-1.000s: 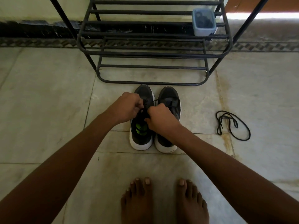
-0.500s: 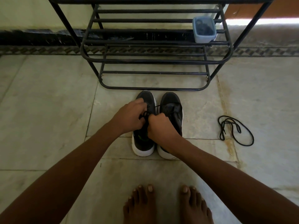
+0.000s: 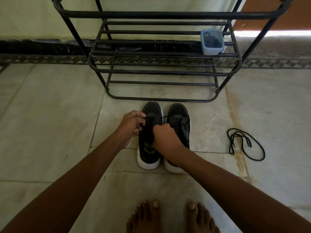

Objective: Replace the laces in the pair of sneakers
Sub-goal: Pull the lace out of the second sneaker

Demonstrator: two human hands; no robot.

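Lacing left sneaker [image 3: 149, 140]: left hand [image 3: 130, 126], right hand [image 3: 164, 134] pinch lace [image 3: 152, 118]; right sneaker [image 3: 179, 121] seemingly unlaced; loose lace [image 3: 244, 143] lies far right.

both hands [image 3: 130, 125] pinch a lace [image 3: 164, 116] over 2 sneakers [image 3: 179, 118].

A black metal shoe rack [image 3: 161, 71] stands on the pale tiled floor [image 3: 50, 115] across the upper middle of the frame, a small blue lidded container [image 3: 212, 41] on its shelf at upper right, with two bare feet [image 3: 171, 216] at the bottom edge.
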